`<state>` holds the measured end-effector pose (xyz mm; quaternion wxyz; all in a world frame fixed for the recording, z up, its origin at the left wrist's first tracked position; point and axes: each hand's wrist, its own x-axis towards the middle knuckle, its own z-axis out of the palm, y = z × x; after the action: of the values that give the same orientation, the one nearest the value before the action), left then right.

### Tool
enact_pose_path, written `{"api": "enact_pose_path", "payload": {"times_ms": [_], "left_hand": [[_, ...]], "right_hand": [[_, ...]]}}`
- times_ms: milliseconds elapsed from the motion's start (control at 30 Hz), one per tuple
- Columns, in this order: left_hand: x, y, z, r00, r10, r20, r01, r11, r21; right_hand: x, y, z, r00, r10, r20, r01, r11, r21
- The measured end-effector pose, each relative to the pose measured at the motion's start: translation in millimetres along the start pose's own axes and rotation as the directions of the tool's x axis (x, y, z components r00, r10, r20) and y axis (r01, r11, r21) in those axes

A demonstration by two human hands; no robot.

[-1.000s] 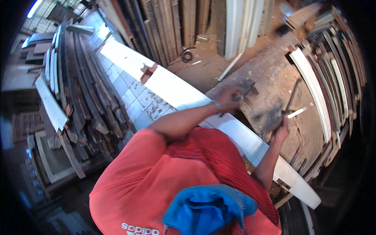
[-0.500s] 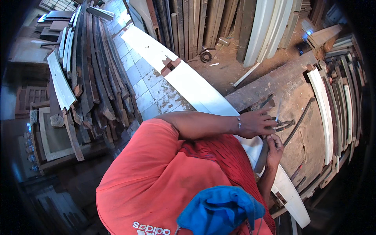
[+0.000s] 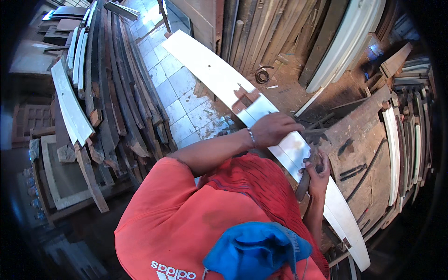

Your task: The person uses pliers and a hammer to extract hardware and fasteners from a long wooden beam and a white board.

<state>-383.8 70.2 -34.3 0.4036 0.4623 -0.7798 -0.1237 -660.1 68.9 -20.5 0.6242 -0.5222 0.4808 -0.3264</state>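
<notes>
A long white curved board [image 3: 210,70] runs from the upper left down to the lower right, with a patch of bare wood [image 3: 245,95] where the paint is gone. My left hand [image 3: 276,129], a bracelet on its wrist, lies palm down on the board just below that patch. My right hand [image 3: 319,171] is at the board's right edge, closed around the dark wooden handle of a tool [image 3: 303,185]; the tool's head is hidden by the hand. My red shirt and blue cap [image 3: 254,249] fill the lower middle.
A worn wooden workbench [image 3: 368,135] with metal tools on it stands right of the board. Stacks of curved planks [image 3: 116,102] lie at the left over a tiled floor [image 3: 186,112]. Boards lean against the far wall [image 3: 261,32]; more curved strips [image 3: 410,140] line the right.
My left hand has drawn back from the workbench and settled flat on the white board. My right hand has shifted down along the board's edge. The view has swung, so the board now reaches further up.
</notes>
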Motion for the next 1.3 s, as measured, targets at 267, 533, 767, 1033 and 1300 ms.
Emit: {"api": "enact_pose_path", "payload": {"times_ms": [267,533,767,1033,1300], "left_hand": [[-67,-133,-111,0.967,-0.128,-0.219,0.138,0.990,0.031],[-76,-178,-124,0.940,-0.165,-0.299,0.141,0.985,-0.100],[-73,-185,-132,0.917,-0.192,-0.349,0.123,0.970,-0.211],[-74,-180,-141,0.881,-0.253,-0.401,0.156,0.953,-0.259],[-76,-191,-157,0.822,-0.344,-0.454,0.209,0.924,-0.321]], "right_hand": [[5,-1,149,0.942,-0.274,-0.193,0.204,0.926,-0.318],[6,-23,216,0.986,-0.024,-0.166,-0.026,0.956,-0.292],[32,-28,243,0.993,-0.002,-0.116,-0.039,0.937,-0.346],[43,-64,271,0.999,-0.049,-0.019,0.040,0.948,-0.315],[59,-98,297,0.999,0.018,0.049,-0.010,0.989,-0.151]]}}
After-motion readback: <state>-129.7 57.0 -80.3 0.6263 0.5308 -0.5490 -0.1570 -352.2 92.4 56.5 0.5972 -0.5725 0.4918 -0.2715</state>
